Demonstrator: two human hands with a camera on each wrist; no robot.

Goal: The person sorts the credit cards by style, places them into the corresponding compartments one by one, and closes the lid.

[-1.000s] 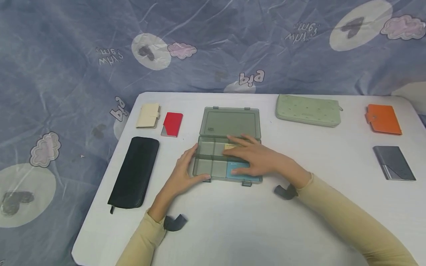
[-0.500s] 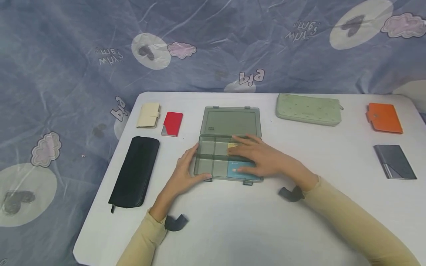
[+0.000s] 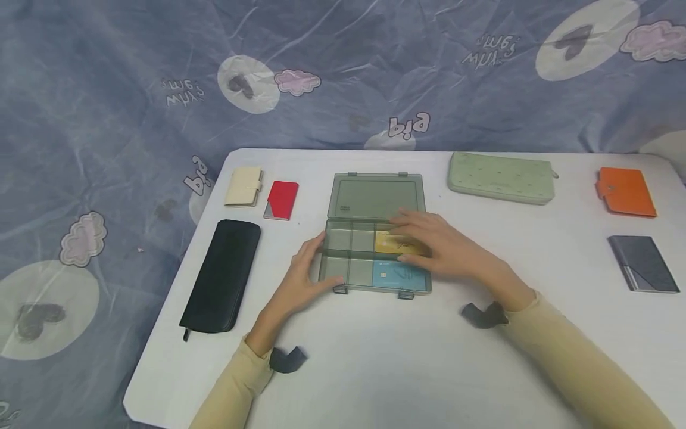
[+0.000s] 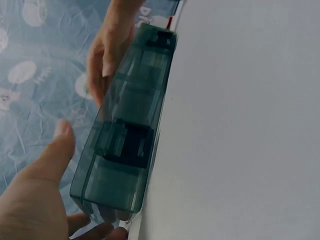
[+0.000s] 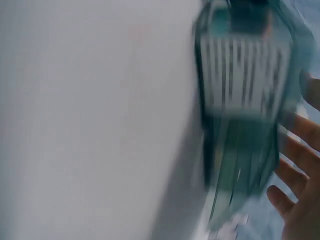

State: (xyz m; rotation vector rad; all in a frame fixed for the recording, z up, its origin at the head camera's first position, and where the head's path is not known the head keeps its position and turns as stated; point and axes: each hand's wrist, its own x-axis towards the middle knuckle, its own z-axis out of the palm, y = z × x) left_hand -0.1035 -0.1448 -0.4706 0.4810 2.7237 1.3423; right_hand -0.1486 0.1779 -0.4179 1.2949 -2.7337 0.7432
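A translucent green compartment box (image 3: 359,273) lies on the white table with its lid (image 3: 377,198) folded back. Inside, a yellow card (image 3: 387,242) lies in the back right compartment and a blue card (image 3: 398,276) in the front right one. My left hand (image 3: 296,286) is spread around the box's left side, fingers along the side wall and thumb near the left front latch (image 4: 129,145). Over the box's right edge hovers my right hand (image 3: 439,245), fingers extended and holding nothing, partly covering the yellow card. The right wrist view is blurred, with these fingers beside the box.
Left of the box are a black zip case (image 3: 221,275), a cream card holder (image 3: 243,186) and a red card holder (image 3: 281,200). To the right are a green zip pouch (image 3: 501,179), an orange card holder (image 3: 627,192) and a dark grey card case (image 3: 643,263). Patterned cloth (image 3: 343,71) hangs behind.
My right hand has drawn back to the right, uncovering more of the yellow and blue cards. The left hand keeps its place at the box. The whole view has shifted slightly.
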